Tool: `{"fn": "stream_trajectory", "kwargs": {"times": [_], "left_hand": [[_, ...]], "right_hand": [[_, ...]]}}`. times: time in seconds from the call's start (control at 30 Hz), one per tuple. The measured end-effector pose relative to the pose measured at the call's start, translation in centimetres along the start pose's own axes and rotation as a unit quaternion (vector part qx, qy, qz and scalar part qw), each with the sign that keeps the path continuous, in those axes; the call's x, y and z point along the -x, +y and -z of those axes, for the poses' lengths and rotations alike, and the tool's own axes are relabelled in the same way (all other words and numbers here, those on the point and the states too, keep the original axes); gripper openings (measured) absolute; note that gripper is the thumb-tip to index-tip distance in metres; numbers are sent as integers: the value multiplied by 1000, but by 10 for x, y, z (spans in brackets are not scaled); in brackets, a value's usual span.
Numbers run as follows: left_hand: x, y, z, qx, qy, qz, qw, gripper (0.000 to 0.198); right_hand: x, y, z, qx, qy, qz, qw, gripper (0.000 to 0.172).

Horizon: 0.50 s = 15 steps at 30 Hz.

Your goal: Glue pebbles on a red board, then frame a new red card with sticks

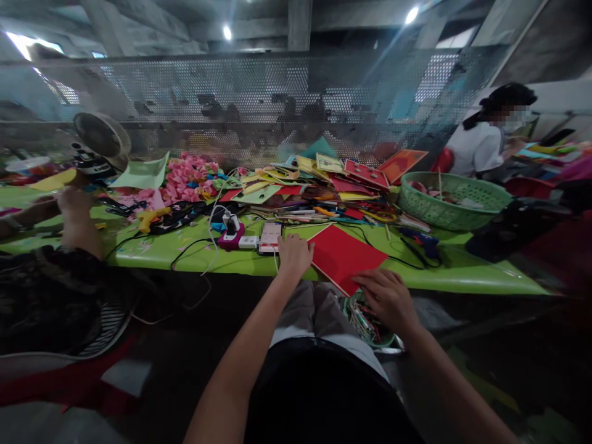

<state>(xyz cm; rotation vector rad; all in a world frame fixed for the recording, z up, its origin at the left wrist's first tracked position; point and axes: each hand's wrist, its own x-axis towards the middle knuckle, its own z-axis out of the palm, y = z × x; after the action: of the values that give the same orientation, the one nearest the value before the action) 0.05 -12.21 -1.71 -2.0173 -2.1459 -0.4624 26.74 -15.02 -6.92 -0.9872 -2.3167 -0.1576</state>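
Note:
A red folded card (345,256) lies at the table's front edge, its near corner reaching out over my lap. My right hand (386,297) pinches the card's lower right edge between thumb and fingers. My left hand (295,254) is on the card's left side, fingers stretched forward and the thumb at the card's left edge. Just left of those fingers is a phone (271,236) with a white cable. Pencils and thin sticks (314,217) lie beyond the card.
A purple power adapter (231,237) with cables sits left. Behind are piled cards (324,176) and pink paper pieces (189,179). A green basket (453,203) and a blue glue gun (428,243) are right. Another person's arm (78,216) is left; a person (481,142) sits right.

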Motion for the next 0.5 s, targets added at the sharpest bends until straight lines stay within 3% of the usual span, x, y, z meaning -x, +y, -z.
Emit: {"fn": "stream_trajectory", "kwargs": {"times": [0.3, 0.5], "left_hand": [[39, -8, 17, 0, -22, -41, 999, 36], [53, -18, 25, 3, -27, -47, 999, 36]], "right_hand": [[18, 27, 1, -37, 18, -21, 999, 37], [5, 36, -4, -72, 27, -62, 995, 34]]}}
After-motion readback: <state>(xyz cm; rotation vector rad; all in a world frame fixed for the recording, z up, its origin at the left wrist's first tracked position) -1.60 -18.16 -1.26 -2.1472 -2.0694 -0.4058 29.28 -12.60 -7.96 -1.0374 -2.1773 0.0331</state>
